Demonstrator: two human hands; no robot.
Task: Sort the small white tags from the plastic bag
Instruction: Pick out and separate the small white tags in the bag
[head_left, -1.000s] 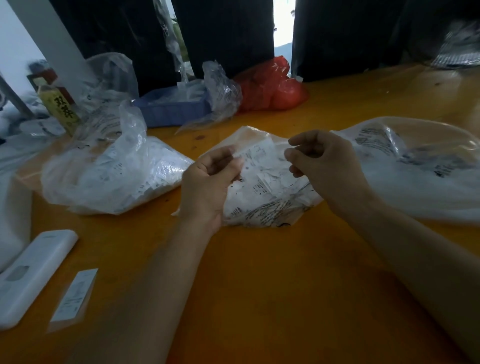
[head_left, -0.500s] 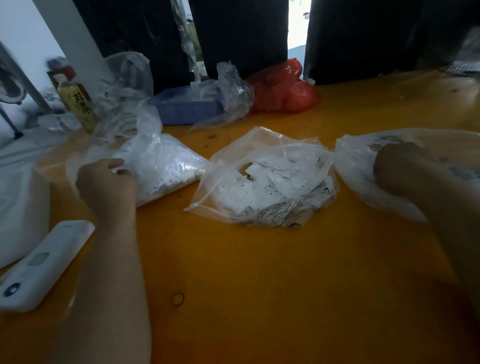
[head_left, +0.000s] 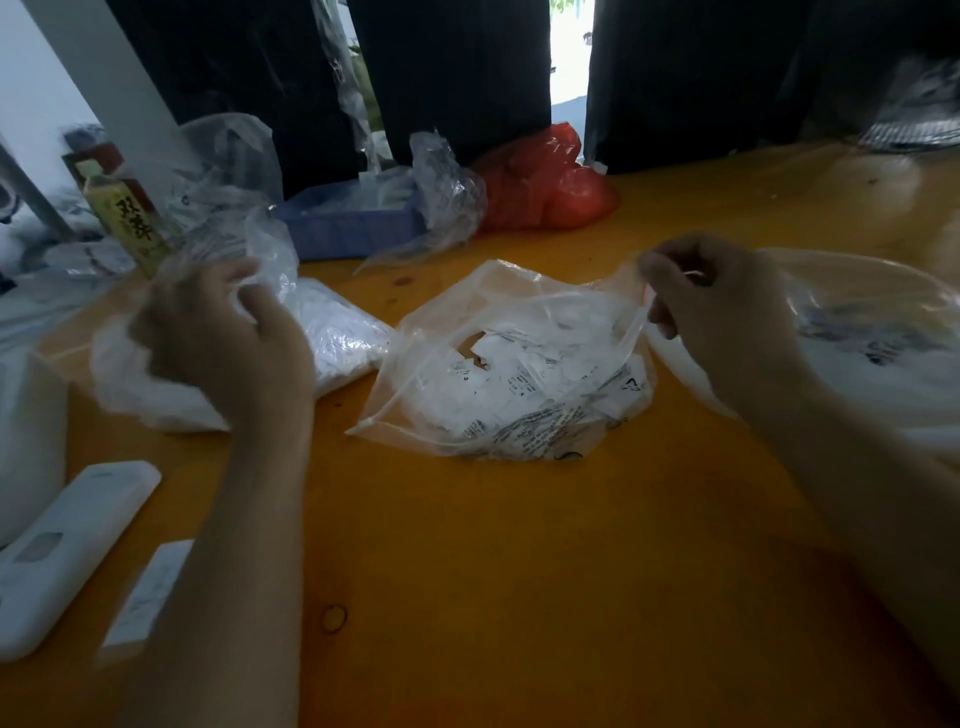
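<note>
Over the middle of the orange table, the right hand pinches the right edge of the open bag between thumb and curled fingers and lifts that rim. White tags with small black print lie heaped inside the bag, which rests on the table between the two hands. Its zip strip runs slack from the pinched edge down to its front left corner.

Left of it, the left hand has its fingers curled around the crumpled top of a second clear bag; the hand is blurred, so the exact hold is hard to read. This left bag also holds white pieces and lies just beside the middle one.

A third clear bag lies on the right, behind the right wrist, with dark print showing through it.

Farther back stand a blue tray with loose plastic on it and a red bag next to it. A yellow carton stands at the far left. Near the front left edge lie a white remote and a single paper strip, close together but apart.
</note>
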